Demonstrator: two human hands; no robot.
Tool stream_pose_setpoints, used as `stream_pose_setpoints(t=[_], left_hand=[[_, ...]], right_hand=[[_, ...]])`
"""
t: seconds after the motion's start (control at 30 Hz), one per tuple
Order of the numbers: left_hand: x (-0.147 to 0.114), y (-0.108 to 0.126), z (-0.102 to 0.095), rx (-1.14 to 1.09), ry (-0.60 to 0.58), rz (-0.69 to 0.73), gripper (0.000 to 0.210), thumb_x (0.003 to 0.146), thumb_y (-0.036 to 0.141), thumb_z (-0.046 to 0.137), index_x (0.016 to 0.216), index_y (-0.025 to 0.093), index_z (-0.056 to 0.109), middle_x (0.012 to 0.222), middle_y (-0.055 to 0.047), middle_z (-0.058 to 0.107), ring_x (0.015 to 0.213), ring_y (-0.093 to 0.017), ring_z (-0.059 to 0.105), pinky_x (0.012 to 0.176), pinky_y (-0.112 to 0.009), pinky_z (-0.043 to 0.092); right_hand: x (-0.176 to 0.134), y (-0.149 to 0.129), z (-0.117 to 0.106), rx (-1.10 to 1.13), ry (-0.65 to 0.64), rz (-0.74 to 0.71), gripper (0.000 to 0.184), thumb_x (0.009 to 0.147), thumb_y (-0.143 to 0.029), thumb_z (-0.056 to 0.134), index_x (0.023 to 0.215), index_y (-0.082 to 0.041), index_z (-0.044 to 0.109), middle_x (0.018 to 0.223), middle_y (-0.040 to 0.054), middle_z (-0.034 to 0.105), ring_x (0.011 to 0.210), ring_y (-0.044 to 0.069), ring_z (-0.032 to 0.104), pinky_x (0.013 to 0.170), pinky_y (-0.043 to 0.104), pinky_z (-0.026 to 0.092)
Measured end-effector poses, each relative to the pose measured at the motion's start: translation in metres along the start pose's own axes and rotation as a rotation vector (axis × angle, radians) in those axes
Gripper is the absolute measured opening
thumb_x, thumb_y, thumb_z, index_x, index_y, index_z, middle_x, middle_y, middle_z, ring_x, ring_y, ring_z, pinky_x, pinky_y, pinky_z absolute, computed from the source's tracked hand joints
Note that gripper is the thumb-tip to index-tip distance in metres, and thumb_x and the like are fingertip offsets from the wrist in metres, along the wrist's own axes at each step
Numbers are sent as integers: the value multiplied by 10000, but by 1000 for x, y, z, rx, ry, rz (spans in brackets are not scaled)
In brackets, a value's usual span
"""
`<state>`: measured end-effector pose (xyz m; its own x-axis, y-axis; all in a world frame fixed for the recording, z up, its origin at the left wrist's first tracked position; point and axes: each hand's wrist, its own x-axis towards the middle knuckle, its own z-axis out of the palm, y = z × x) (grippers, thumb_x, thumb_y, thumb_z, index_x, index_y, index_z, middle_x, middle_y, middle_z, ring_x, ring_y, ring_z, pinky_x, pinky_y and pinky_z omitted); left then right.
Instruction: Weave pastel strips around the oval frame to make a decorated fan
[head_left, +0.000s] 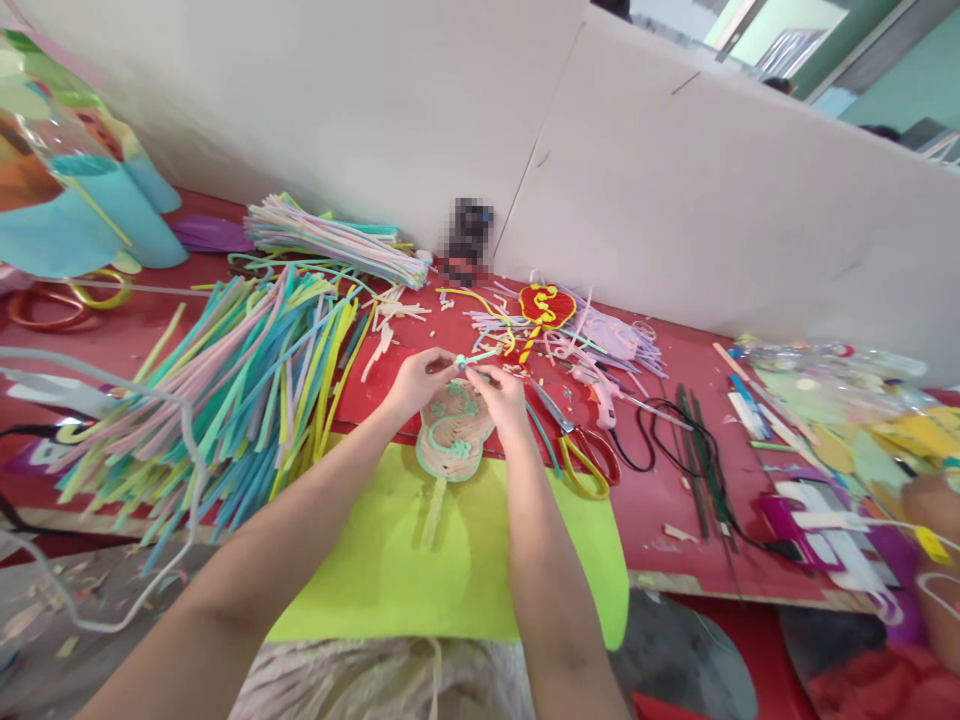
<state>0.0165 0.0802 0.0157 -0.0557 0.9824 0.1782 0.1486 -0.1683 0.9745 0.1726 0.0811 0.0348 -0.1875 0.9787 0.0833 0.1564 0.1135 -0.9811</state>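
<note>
My left hand and my right hand meet above the far end of a fan-shaped craft piece. Between their pinched fingertips is a short mint-green pipe cleaner, one end curled into a small coil and the other sticking out to the right. Beneath them lies the craft piece, beige with a mint edge, curled mint decorations and a pale handle. It rests partly on a lime-green sheet. Just right of my right hand are scissors with red and yellow handles.
A big heap of pastel pipe cleaners lies on the left, with another bundle behind it. A red and yellow fan piece and a corded glue gun lie to the right. The wall bounds the red table.
</note>
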Motion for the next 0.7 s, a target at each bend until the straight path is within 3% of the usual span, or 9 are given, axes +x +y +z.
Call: stream_pose_setpoints(t=[0.27, 0.7], left_hand=[[-3, 5, 1, 97, -52, 64, 214, 778, 342, 522, 837, 156, 608, 791, -23, 646, 723, -121, 581, 707, -242, 456], [-8, 7, 7, 149, -121, 120, 206, 781, 308, 504, 862, 144, 599, 817, -37, 642, 752, -127, 588, 708, -238, 461]], right_hand=[[1, -1, 2, 126, -38, 123, 295, 672, -458, 637, 770, -181, 641, 665, -9, 587, 617, 115, 501, 595, 234, 397], [1, -2, 4, 205, 15, 87, 318, 697, -489, 615, 673, -195, 499, 548, -51, 463, 529, 94, 435, 548, 235, 336]])
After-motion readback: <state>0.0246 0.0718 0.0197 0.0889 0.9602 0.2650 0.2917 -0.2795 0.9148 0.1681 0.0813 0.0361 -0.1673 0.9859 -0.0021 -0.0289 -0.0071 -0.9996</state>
